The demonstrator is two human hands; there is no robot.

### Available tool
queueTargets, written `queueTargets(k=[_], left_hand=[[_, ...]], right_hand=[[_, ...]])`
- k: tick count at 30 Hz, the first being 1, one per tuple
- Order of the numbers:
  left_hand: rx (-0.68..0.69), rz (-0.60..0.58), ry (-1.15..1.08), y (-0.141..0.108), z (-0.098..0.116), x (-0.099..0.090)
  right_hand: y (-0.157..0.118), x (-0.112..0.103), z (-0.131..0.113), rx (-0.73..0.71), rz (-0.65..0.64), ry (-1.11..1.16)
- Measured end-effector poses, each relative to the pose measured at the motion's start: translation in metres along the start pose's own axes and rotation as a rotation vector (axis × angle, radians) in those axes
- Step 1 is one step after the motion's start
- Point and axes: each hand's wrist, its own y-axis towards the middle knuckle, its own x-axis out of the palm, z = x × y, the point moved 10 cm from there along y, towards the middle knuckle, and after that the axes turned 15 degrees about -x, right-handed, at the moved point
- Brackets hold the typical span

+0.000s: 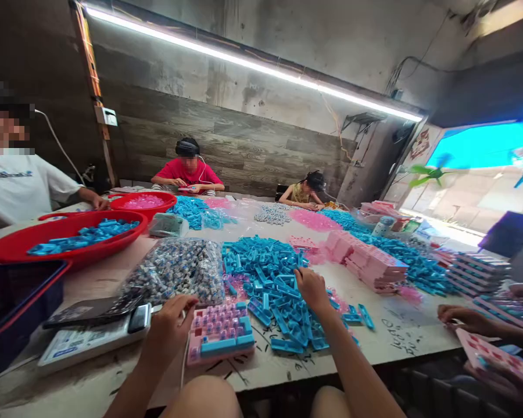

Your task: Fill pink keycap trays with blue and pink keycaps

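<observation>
In front of me on the table lies a pink plastic tray [221, 334], holding rows of small clear-and-pink pieces and several long blue pieces along its near and right sides. My left hand [171, 318] is at the tray's left edge, fingers bent and a gap showing between thumb and fingers. Over a heap of long blue plastic pieces [265, 270] reaches my right hand [312, 288]. Its fingers are curled together at the heap's right side, and what they hold, if anything, is hidden.
A clear bag of small white-and-blue parts [181, 270] lies behind my left hand, near a white scale [91, 342]. Red basins [70, 255] stand left, stacked pink trays [366, 261] right. Several co-workers sit around the table; a co-worker's hand [466, 319] is at far right.
</observation>
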Motion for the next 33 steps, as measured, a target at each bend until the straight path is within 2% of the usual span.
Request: queueTargets(k=[4, 8, 10, 12, 16, 20, 24, 30, 33], left_hand=[[0.009, 0.076, 0.004, -0.007, -0.006, -0.003], [0.026, 0.121, 0.020, -0.010, -0.001, -0.010], [0.052, 0.127, 0.025, -0.011, 0.002, -0.010], [0.086, 0.121, 0.017, -0.013, 0.004, -0.008], [0.108, 0.090, -0.018, -0.017, 0.005, -0.002], [0.091, 0.063, -0.023, -0.019, 0.006, -0.002], [0.105, 0.051, -0.018, -0.019, 0.010, -0.003], [0.125, 0.129, -0.019, -0.017, 0.014, -0.011], [0.145, 0.129, -0.023, -0.017, 0.018, -0.012]], right_hand=[[0.005, -0.008, 0.001, 0.022, 0.021, 0.022], [0.027, -0.016, -0.017, -0.027, 0.086, 0.051], [0.039, -0.007, -0.033, -0.110, 0.046, 0.056], [0.047, 0.011, -0.045, -0.178, -0.034, 0.061], [0.048, 0.039, -0.050, -0.204, -0.127, 0.059], [0.041, 0.042, -0.044, -0.185, -0.155, 0.052], [0.045, 0.043, -0.053, -0.179, -0.161, 0.055], [0.050, 0.056, -0.056, -0.139, -0.177, 0.088], [0.046, 0.054, -0.050, -0.140, -0.168, 0.116]])
